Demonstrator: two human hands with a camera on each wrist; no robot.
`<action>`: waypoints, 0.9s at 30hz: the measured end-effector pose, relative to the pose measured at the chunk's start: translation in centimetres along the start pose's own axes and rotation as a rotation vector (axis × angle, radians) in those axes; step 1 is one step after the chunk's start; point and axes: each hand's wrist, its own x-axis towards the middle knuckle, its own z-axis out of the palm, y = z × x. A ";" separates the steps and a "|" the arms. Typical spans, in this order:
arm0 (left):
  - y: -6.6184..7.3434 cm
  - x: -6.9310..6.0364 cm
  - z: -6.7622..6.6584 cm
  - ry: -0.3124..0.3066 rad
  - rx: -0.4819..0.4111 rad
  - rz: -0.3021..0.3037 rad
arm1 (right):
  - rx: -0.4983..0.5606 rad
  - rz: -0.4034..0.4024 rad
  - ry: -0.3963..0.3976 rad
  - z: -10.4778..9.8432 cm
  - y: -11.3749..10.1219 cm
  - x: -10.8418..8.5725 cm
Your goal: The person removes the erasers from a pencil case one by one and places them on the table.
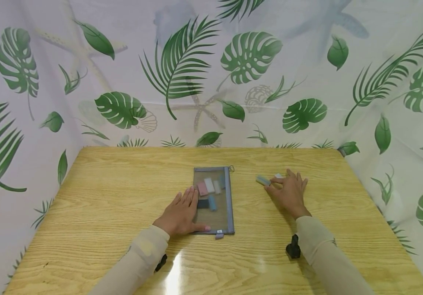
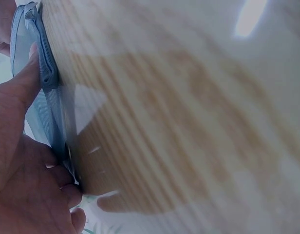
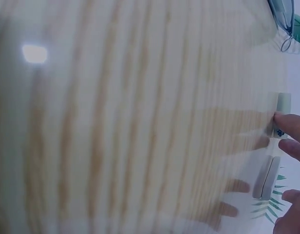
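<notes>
A grey mesh zip pouch (image 1: 215, 217) lies flat on the table, with several small blocks that look like erasers showing through it: pink (image 1: 202, 189), white (image 1: 209, 185), blue (image 1: 212, 203) and dark. My left hand (image 1: 180, 213) rests flat on the pouch's left edge, fingers straight and thumb (image 2: 28, 73) at the near edge. To the right of the pouch, my right hand (image 1: 289, 194) pinches one end of a pale green eraser (image 1: 262, 180) between thumb and forefinger. A white eraser (image 3: 266, 178) lies beside it under the other fingers, partly hidden in the head view.
The wood-grain table (image 1: 123, 176) reaches back to a leaf-print cloth (image 1: 193, 123) that hangs behind and on both sides. A metal ring (image 1: 232, 168) sits at the pouch's far right corner. A fabric tab (image 1: 219, 235) sticks out from its near edge.
</notes>
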 end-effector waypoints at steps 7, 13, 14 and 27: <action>0.0 -0.1 0.0 0.001 -0.004 0.000 | -0.013 -0.016 0.030 0.3 -0.3 0.1; 0.1 -0.1 -0.1 -0.001 -0.001 0.001 | -0.002 -0.069 0.057 0.7 -1.4 0.4; 0.1 -0.2 -0.1 -0.003 -0.001 0.001 | 0.007 -0.075 0.061 0.8 -1.7 0.4; 0.0 -0.1 -0.1 -0.012 -0.010 0.003 | 0.053 -0.160 0.038 2.8 -4.9 1.0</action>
